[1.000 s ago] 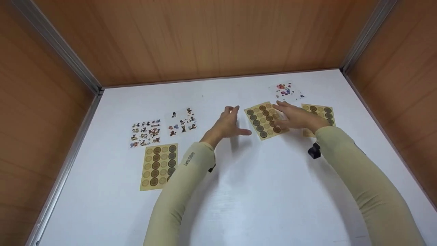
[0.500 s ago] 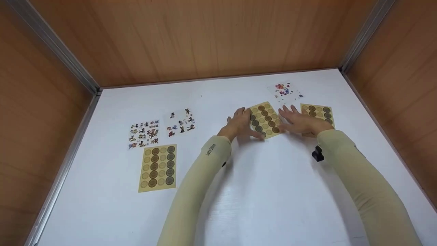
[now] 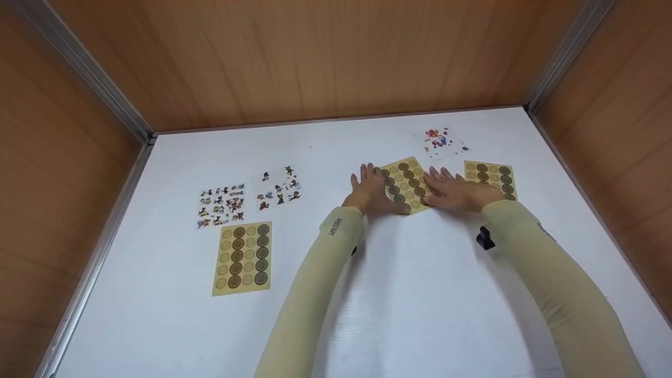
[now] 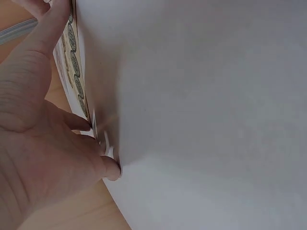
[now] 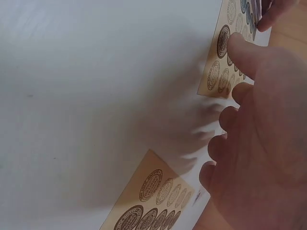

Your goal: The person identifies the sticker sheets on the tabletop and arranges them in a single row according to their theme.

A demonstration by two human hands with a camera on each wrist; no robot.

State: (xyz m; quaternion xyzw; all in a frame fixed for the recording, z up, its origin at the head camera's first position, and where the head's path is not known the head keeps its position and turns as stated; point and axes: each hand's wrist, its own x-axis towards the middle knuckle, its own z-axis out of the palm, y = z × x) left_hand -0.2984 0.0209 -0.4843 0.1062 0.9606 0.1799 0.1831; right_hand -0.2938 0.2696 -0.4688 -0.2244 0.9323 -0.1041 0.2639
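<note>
A tan sheet of round brown stickers (image 3: 405, 182) lies tilted on the white table (image 3: 420, 294). My left hand (image 3: 370, 190) lies flat with straight fingers on the sheet's left edge. In the left wrist view, the left hand (image 4: 43, 124) touches the sheet's edge (image 4: 72, 57) with its thumb and fingers. Flat on the sheet's right edge rests my right hand (image 3: 452, 191). In the right wrist view, the right hand (image 5: 259, 143) has its thumb on that sheet (image 5: 221, 62). Neither hand grips anything.
A second tan sheet (image 3: 492, 176) (image 5: 153, 196) lies just right of my right hand, and a colourful sticker sheet (image 3: 440, 139) behind it. At the left are two cartoon sticker sheets (image 3: 223, 205) (image 3: 278, 188) and a third tan sheet (image 3: 242, 258). Wooden walls (image 3: 325, 58) enclose the table.
My left hand moved right and settled on the sheet's left edge. My right hand slid from the sheet's middle to its right edge. The sheet shifted slightly.
</note>
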